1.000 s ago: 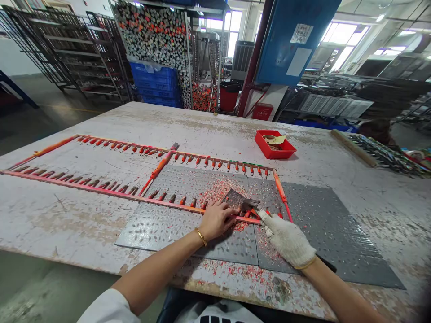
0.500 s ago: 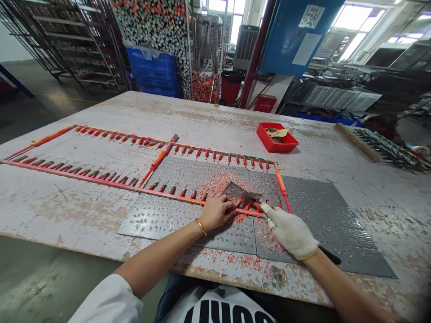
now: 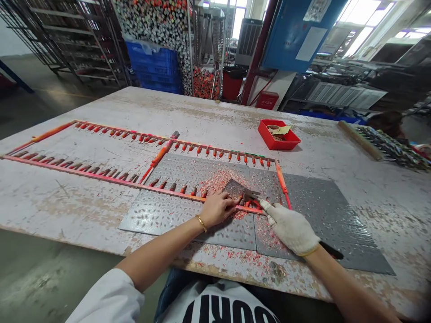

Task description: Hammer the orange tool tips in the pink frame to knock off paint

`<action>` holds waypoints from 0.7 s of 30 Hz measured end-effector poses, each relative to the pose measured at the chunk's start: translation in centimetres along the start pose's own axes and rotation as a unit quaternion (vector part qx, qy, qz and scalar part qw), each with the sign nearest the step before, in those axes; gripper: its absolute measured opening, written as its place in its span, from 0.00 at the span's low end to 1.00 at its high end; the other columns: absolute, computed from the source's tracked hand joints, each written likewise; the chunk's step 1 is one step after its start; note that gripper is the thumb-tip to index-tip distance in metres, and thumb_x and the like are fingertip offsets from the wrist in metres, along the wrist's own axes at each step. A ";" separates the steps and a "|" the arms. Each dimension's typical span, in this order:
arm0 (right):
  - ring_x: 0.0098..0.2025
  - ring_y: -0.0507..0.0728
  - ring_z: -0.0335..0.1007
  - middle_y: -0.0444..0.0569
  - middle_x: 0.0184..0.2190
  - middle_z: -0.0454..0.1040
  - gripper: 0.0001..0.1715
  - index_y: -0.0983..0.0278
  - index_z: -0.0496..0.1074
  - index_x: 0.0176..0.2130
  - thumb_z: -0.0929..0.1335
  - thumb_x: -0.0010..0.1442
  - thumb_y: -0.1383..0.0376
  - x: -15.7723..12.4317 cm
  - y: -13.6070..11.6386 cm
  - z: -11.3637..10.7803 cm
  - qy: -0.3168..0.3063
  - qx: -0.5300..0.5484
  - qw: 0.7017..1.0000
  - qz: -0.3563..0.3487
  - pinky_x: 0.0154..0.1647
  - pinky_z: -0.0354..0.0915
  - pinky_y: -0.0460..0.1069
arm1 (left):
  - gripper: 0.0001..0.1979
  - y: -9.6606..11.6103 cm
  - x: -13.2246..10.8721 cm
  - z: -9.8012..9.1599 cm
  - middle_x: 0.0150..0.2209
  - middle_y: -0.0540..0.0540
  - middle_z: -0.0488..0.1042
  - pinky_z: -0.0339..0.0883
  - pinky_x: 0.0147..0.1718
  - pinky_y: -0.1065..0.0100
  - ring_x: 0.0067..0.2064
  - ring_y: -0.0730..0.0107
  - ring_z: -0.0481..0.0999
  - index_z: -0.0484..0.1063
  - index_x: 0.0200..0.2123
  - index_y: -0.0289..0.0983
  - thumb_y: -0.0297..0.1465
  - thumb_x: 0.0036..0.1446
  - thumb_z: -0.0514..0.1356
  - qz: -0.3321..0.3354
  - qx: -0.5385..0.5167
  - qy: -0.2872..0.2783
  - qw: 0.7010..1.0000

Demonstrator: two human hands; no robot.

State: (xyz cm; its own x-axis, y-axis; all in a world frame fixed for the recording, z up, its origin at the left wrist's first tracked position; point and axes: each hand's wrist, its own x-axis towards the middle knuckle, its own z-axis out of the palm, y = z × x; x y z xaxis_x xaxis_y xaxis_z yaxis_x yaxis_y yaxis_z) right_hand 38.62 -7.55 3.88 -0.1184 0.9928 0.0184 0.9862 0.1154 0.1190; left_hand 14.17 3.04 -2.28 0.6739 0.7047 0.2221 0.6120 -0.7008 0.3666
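Red tips (image 3: 251,204) remain near our scraper (image 3: 237,189), clenched in our gloved right hand (image 3: 291,229); left fingers (image 3: 227,206) press the frame (image 3: 101,176).

Factory wkshp: metal racks (image 3: 67,40), blue crates (image 3: 151,67).

tall factory windows (image 3: 360,18) beyond metal storage racks (image 3: 63,40).
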 end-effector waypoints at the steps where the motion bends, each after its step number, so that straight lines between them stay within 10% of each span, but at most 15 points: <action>1: 0.30 0.53 0.73 0.47 0.37 0.78 0.28 0.53 0.69 0.65 0.60 0.69 0.65 -0.1 0.2 -0.4 0.000 -0.003 1.000 0.000 0.27 0.57 0.47 | 0.13 0.0 0.0 0.0 0.41 0.44 0.77 0.61 0.44 0.60 0.46 0.59 0.72 0.82 0.48 0.49 0.44 0.67 0.61 0.001 -0.002 0.002 1.000; 7: 0.36 0.55 0.75 0.52 0.42 0.78 0.29 0.58 0.67 0.66 0.56 0.70 0.66 -0.6 0.1 -2.4 0.116 0.031 0.992 0.042 0.36 0.65 0.48 | 0.14 -0.1 -0.1 0.1 0.40 0.45 0.76 0.61 0.44 0.61 0.46 0.60 0.71 0.81 0.50 0.49 0.44 0.68 0.60 0.004 -0.005 -0.003 1.000; 16: 0.29 0.53 0.73 0.46 0.37 0.77 0.29 0.51 0.67 0.66 0.60 0.70 0.65 0.3 0.0 -1.7 0.010 -0.027 0.999 -0.023 0.25 0.52 0.48 | 0.14 -0.1 -0.1 0.1 0.40 0.45 0.76 0.61 0.43 0.61 0.45 0.61 0.72 0.82 0.47 0.47 0.44 0.68 0.60 0.013 -0.005 0.002 1.000; 21: 0.32 0.54 0.73 0.50 0.40 0.77 0.28 0.56 0.68 0.66 0.59 0.71 0.63 -0.3 0.4 -2.8 0.127 -0.009 0.991 0.043 0.30 0.59 0.48 | 0.13 -0.1 -0.1 0.3 0.40 0.45 0.76 0.61 0.42 0.62 0.45 0.62 0.72 0.82 0.49 0.48 0.44 0.67 0.61 0.009 -0.002 0.004 1.000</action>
State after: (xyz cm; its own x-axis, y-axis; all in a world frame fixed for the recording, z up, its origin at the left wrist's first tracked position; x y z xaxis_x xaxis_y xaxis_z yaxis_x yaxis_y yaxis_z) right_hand 38.68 -7.86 6.69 -0.0617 0.9584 0.2788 0.9920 0.0280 0.1233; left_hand 14.16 3.00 -2.63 0.6816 0.6928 0.2354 0.5982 -0.7129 0.3659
